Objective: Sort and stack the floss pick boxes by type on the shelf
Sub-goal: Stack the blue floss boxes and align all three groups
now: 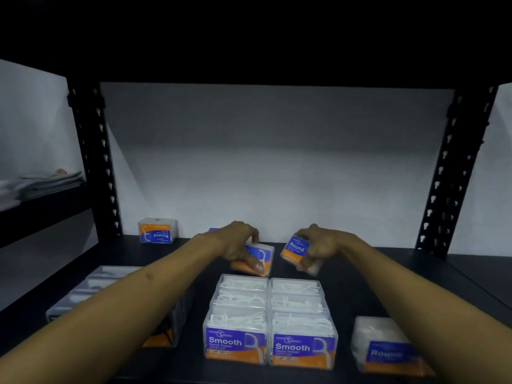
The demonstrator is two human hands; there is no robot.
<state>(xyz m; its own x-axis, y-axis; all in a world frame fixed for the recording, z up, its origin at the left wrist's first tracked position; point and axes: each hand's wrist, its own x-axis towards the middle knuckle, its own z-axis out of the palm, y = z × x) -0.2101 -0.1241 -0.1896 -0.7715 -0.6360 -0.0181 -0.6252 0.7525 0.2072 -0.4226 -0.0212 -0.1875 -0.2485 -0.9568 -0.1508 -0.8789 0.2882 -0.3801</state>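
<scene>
Evidently sorting, the left hand (238, 242) grips one clear plastic floss pick box with a blue-and-orange label (259, 259) and the right hand (318, 248) another marked "Round" (296, 249) — both tilted above the black shelf (374, 286), just beyond the near "Smooth" stacks (270, 320) — probably bound for separate piles.

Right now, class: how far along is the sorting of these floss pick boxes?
Done: two rows of Smooth boxes stand side by side at the shelf front. In hand: the right hand grips a Round box; the left hand grips another box, label unreadable. Left: a lone Round box at the back and one at front right look ungrouped.
</scene>
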